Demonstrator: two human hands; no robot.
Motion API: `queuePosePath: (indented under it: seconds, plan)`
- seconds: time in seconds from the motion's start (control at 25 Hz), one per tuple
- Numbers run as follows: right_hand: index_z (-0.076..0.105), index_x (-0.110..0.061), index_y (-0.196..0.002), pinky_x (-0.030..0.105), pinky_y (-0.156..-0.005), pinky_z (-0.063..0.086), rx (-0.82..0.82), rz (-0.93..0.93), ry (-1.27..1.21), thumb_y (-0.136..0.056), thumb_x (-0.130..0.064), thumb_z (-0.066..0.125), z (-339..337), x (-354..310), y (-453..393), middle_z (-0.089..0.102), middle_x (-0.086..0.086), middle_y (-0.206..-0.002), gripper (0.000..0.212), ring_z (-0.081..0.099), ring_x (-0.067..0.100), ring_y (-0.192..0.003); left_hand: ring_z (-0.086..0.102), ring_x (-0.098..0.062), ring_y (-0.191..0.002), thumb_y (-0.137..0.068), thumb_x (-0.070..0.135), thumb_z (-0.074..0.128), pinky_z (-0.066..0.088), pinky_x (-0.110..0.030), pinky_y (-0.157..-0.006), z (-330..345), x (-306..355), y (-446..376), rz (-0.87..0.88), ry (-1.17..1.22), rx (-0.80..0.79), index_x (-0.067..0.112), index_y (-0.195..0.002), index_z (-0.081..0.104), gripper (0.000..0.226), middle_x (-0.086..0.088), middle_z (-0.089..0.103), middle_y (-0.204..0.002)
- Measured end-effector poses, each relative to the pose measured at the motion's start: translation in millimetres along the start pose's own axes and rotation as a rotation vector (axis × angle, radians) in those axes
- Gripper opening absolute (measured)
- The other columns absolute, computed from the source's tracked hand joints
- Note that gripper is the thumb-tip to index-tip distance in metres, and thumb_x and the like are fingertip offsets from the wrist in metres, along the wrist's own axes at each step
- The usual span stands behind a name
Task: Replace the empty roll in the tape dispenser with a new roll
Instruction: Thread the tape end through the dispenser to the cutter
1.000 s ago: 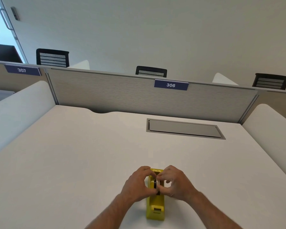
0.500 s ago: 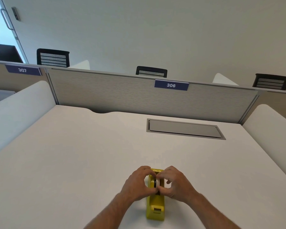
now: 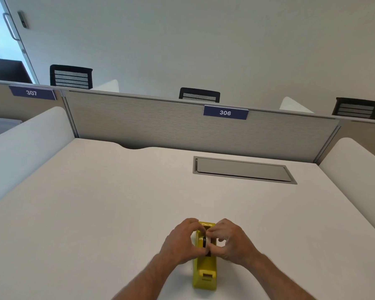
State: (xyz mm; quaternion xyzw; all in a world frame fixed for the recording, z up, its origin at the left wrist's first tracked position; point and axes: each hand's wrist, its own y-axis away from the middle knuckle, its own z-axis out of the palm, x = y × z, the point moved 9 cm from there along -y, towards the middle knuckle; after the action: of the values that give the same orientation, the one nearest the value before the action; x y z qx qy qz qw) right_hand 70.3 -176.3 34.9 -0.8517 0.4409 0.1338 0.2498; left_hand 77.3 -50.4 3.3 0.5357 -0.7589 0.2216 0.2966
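Observation:
A yellow tape dispenser (image 3: 205,271) stands lengthwise on the white desk (image 3: 95,202), its cutter end toward me. In its cradle sits a small white roll on a black hub (image 3: 205,241). My left hand (image 3: 180,243) pinches the roll from the left side. My right hand (image 3: 232,242) pinches it from the right, fingertips meeting over the cradle. Most of the roll is hidden by my fingers, so I cannot tell whether it carries tape.
A grey cable hatch (image 3: 243,171) is set into the desk at the back right. A grey partition (image 3: 160,124) with a blue "306" sign (image 3: 225,113) closes the far edge. White side dividers (image 3: 24,139) flank the desk. Black chair backs show behind the partition.
Both hands stay clamped on the roll over the dispenser. Their fingers have shifted only slightly. The dispenser has not moved.

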Motion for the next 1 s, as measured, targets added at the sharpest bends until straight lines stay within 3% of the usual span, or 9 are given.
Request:
queuePosePath:
  seconds: [0.28,0.56,0.76,1.0]
  plan:
    - [0.078,-0.026,-0.09,0.025,-0.066,0.054,-0.013,0.008,-0.013,-0.083,-0.029,0.069,-1.0,4.1,-4.4,0.076,-0.016,-0.085,0.011,0.059,0.005,-0.082,0.05,-0.001,-0.115,-0.065,0.06,0.071,0.049,-0.026,-0.094,-1.0,0.5,0.6,0.002,-0.022,0.014,0.039,-0.11,0.061,0.051,0.018,0.049,-0.134]
    - [0.075,-0.03,-0.095,0.018,-0.059,0.054,0.013,0.048,-0.039,-0.073,-0.035,0.075,-0.3,6.3,3.7,0.065,-0.033,-0.089,0.022,0.056,0.0,-0.091,0.047,-0.001,-0.12,-0.065,0.056,0.076,0.044,-0.022,-0.093,1.0,-0.7,-0.3,-0.001,-0.028,0.002,0.041,-0.113,0.06,0.054,0.018,0.046,-0.137]
    - [0.078,-0.028,-0.093,0.023,-0.068,0.054,0.029,0.032,-0.048,-0.077,-0.031,0.075,-0.6,4.8,2.4,0.076,-0.021,-0.09,0.017,0.059,0.004,-0.087,0.046,-0.001,-0.121,-0.064,0.057,0.075,0.047,-0.027,-0.095,0.5,-1.2,-0.1,-0.024,-0.036,0.006,0.042,-0.113,0.06,0.053,0.019,0.045,-0.139]
    - [0.077,-0.03,-0.095,0.025,-0.064,0.055,0.005,0.033,-0.051,-0.079,-0.034,0.073,0.1,4.6,3.0,0.074,-0.023,-0.091,0.017,0.057,0.005,-0.088,0.047,0.0,-0.119,-0.062,0.059,0.074,0.046,-0.025,-0.092,0.8,0.1,-0.4,-0.022,-0.034,0.009,0.042,-0.11,0.061,0.053,0.021,0.046,-0.137]
